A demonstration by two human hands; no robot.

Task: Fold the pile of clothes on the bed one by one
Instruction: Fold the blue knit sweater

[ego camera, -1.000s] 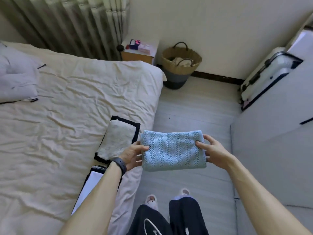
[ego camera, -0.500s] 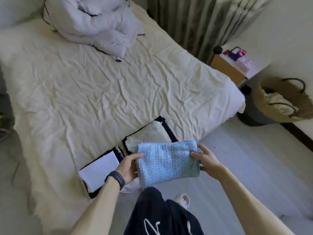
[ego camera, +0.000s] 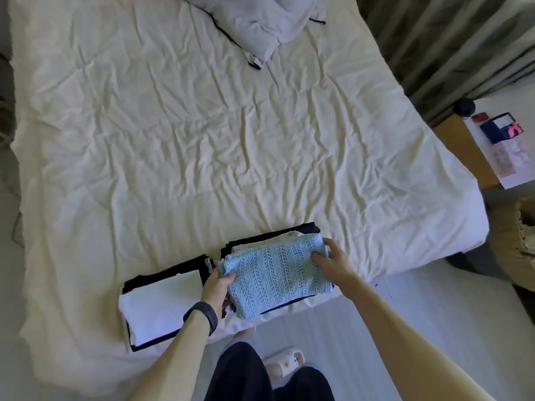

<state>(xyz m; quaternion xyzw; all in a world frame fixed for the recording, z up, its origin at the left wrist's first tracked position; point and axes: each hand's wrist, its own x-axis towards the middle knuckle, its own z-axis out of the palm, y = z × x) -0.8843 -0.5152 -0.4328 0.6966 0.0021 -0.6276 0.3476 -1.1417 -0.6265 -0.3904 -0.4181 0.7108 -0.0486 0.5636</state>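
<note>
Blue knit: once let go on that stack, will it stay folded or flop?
Probably soft and floppy: the blue knit droops past the folded stack. Likely light: left hand and right hand pinch only its ends. Should stay folded lying flat.

Heads up, your blue knit (ego camera: 275, 273) covers nearly all of the folded stack (ego camera: 272, 237) under it. Just a black and white sliver peeks out on its 12 o'clock side. The fingers of your left hand (ego camera: 215, 287) vanish beneath the knit, and only the thumb shows. The unfolded pile (ego camera: 260, 18) at 12 o'clock gets chopped by the top edge, and the basket (ego camera: 518, 241) at 3 o'clock by the right edge. The stuff on the nightstand (ego camera: 460, 151) at 2 o'clock is too small to identify.
</note>
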